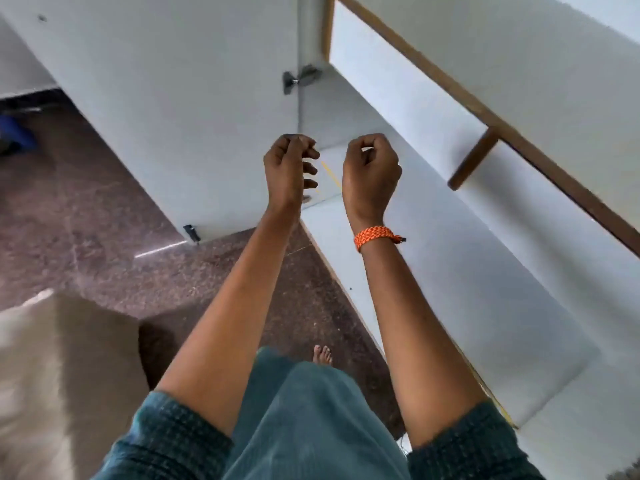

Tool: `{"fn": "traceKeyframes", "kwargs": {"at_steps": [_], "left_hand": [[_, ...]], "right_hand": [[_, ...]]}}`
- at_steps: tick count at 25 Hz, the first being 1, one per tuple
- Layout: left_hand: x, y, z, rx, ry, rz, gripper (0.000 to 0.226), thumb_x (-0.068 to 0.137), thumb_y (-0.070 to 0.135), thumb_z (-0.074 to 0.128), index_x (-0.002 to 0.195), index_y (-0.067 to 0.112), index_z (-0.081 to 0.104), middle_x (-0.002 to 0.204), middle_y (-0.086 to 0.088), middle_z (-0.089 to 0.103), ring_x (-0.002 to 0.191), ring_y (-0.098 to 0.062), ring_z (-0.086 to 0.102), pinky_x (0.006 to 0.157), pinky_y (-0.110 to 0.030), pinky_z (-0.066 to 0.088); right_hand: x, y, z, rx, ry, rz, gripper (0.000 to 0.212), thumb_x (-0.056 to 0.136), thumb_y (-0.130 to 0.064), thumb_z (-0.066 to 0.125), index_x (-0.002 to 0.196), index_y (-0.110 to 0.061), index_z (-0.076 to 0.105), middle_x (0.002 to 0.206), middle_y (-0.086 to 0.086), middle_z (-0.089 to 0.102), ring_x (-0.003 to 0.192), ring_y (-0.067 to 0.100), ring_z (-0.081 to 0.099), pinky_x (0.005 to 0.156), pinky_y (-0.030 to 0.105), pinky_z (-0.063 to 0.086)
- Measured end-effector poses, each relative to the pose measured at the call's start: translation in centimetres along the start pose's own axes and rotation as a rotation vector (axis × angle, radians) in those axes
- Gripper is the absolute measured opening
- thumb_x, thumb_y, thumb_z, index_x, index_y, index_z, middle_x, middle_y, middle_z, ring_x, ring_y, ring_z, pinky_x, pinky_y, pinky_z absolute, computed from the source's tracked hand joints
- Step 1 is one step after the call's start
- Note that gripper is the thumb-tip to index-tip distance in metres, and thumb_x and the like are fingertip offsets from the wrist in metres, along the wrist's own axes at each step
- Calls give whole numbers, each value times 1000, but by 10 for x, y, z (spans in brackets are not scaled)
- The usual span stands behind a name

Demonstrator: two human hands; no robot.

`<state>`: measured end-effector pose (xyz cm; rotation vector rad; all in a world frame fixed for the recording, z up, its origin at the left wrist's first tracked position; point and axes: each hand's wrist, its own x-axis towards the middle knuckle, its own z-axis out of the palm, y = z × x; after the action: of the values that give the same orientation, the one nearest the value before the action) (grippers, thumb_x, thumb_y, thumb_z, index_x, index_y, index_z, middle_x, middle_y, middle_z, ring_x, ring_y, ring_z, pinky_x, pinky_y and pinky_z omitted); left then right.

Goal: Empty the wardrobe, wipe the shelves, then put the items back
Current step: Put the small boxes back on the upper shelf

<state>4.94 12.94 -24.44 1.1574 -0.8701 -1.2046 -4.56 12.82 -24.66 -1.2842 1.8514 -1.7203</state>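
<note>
From the head camera, your left hand (pixel 289 168) and right hand (pixel 370 171) hang side by side in front of the open wardrobe (pixel 467 237), fingers curled in loosely. Whether they pinch anything is too blurred to tell; nothing plainly shows between them. Just beyond your fingertips lies the bare white bottom shelf (pixel 433 278), likely already emptied. The open door (pixel 173 109) stands left of your left fingers, swung clear for reach. A pale cushion-like thing (pixel 52 358) lies low left, well apart.
</note>
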Motion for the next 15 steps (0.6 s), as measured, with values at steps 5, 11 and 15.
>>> {"fn": "traceKeyframes", "kwargs": {"at_steps": [5,11,15], "left_hand": [[-18,7,-184,-60,608,45,20,91,6,44,77,14,57,68,1,58,53,-10,48,44,-21,38],[-103,37,-338,-90,1178,189,19,90,5,46,76,14,55,66,0,56,51,-8,47,43,-21,37],[-185,12,-404,-198,1516,180,21,89,5,45,75,16,55,62,3,57,49,-9,45,43,-22,35]], "right_hand": [[-117,-43,142,87,-585,-110,17,86,-13,55,70,-17,56,47,-11,47,46,8,44,47,23,29],[-262,-118,227,305,-1108,-245,12,84,-10,55,74,-11,63,62,-6,58,55,6,51,49,12,34],[-378,-135,236,305,-1448,-349,10,82,-15,55,72,-18,58,63,-2,60,58,14,54,54,25,40]]}}
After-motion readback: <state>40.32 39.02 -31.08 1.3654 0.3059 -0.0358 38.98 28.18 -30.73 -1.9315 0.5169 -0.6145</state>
